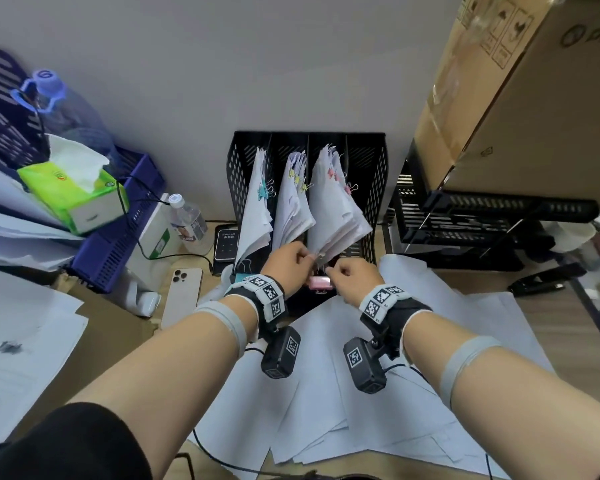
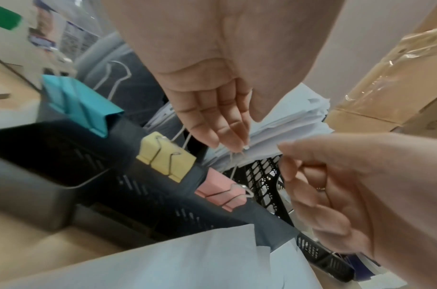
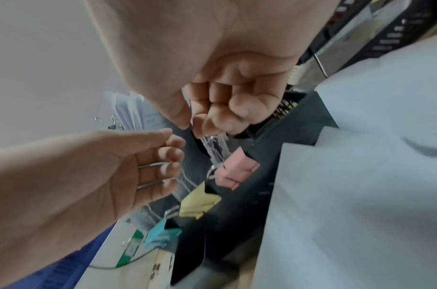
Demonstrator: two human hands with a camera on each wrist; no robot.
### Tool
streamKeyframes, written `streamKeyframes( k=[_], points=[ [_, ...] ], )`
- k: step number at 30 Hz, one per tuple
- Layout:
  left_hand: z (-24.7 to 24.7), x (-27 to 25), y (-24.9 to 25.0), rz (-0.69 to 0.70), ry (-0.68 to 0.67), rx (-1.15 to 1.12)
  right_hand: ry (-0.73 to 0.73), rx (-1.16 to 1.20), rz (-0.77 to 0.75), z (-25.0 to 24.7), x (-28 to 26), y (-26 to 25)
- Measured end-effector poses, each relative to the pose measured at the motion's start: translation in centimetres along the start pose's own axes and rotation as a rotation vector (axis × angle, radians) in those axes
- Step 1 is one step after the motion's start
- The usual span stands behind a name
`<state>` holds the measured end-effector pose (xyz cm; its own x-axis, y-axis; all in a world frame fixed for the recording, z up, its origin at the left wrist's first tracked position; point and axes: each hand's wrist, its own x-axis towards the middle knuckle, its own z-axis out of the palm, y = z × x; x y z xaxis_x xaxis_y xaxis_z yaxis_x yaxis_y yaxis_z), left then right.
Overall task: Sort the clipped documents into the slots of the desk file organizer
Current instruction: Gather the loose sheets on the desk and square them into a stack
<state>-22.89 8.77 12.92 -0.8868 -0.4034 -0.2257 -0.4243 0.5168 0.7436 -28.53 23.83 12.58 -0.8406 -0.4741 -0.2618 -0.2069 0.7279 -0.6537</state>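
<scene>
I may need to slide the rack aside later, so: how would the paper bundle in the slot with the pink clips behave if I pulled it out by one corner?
The bundle would probably flop: its sheets already fan and sag forward out of the black organizer. The small pink clips pinch one edge only, so the free corners would likely droop and splay.

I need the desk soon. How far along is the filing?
Mostly done: three slots of the black organizer hold clipped documents, sorted by teal, yellow and pink clips. In hand: the left hand and right hand pinch wire handles by the pink binder clip. Left: loose sheets on the desk.
</scene>
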Motion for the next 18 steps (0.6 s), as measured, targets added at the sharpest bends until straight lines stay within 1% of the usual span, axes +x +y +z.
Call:
streamKeyframes(
  k=[2, 5, 8, 10, 11, 13, 15, 17, 18],
  points=[
    [-0.1, -1.0, -1.2, -0.021, 0.039, -0.063, -0.069, 0.043, -0.028, 1.1, -1.0, 0.4],
    [-0.6, -2.9, -3.2, -0.092, 0.101, -0.176, -0.191, 0.138, -0.025, 2.9, -2.4, 0.4],
    [-1.2, -5.6, -5.7, -0.213, 0.135, -0.238, -0.372, 0.205, 0.013, 5.0, -3.6, 0.4],
    [-1.4, -7.8, -8.3, -0.317, 0.179, -0.219, -0.462, 0.192, 0.024, 6.8, -4.0, 0.6],
    [-1.4, -9.0, -9.8, -0.379, 0.195, -0.176, -0.478, 0.15, 0.006, 7.9, -4.1, 0.8],
    [-1.5, -11.7, -12.7, -0.535, 0.202, -0.039, -0.489, -0.02, -0.044, 10.0, -4.4, 1.1],
    [-1.4, -14.6, -15.2, -0.725, 0.178, 0.064, -0.526, -0.12, -0.004, 12.1, -4.9, 1.4],
    [-1.4, -16.9, -17.4, -0.906, 0.143, 0.063, -0.56, -0.124, 0.055, 13.8, -5.3, 1.6],
    [-1.4, -17.6, -18.4, -0.97, 0.14, 0.039, -0.562, -0.135, 0.08, 14.7, -5.5, 1.6]
  ],
)
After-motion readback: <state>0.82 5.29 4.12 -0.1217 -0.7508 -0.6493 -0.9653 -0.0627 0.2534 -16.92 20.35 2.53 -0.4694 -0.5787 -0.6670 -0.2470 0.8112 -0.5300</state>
